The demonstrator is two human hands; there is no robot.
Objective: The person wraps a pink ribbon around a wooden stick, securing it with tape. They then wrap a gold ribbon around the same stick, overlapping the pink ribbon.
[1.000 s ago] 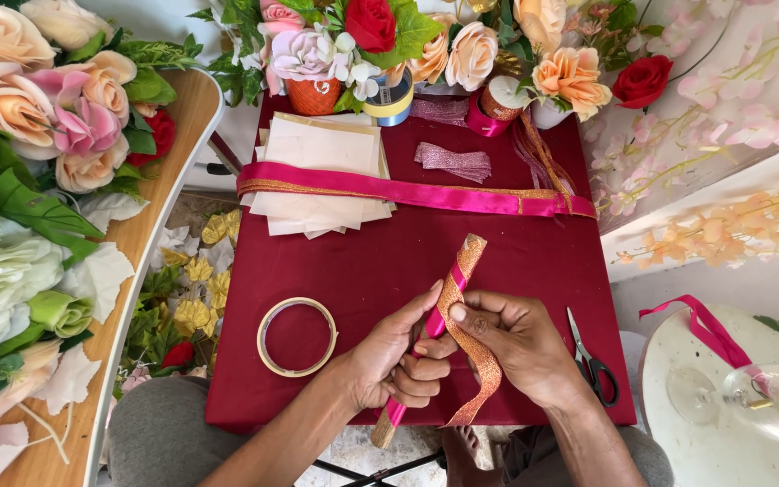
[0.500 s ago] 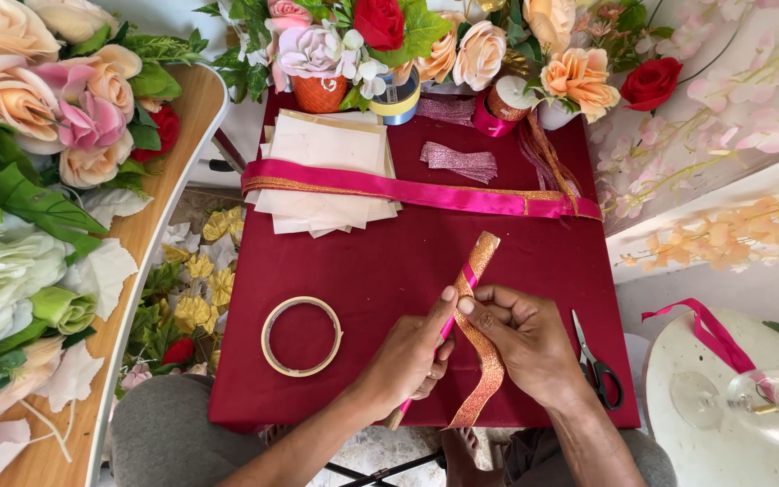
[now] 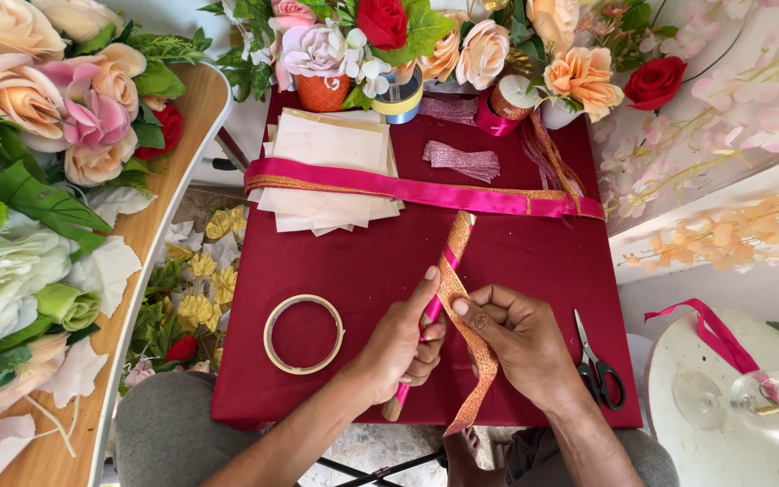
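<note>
My left hand (image 3: 405, 343) grips a thin stick (image 3: 455, 242) that lies slanted over a dark red table (image 3: 534, 261); the stick is partly wrapped in pink and gold ribbon. Beside it, my right hand (image 3: 514, 338) pinches a glittery gold ribbon (image 3: 478, 361) against the stick, and the ribbon's loose end hangs down past the table's front edge. The stick's lower end sticks out below my left hand.
A tape ring (image 3: 303, 333) lies left of my hands and black scissors (image 3: 597, 365) right of them. A long pink ribbon (image 3: 426, 191) crosses cream paper sheets (image 3: 328, 171). Artificial flowers (image 3: 380, 36) line the back and a wooden table at the left (image 3: 151, 225). A wine glass (image 3: 732, 397) lies at the right.
The stick has tilted slightly more upright. My left thumb has stretched up along it, and my right hand has shifted the gold ribbon a little further around the stick.
</note>
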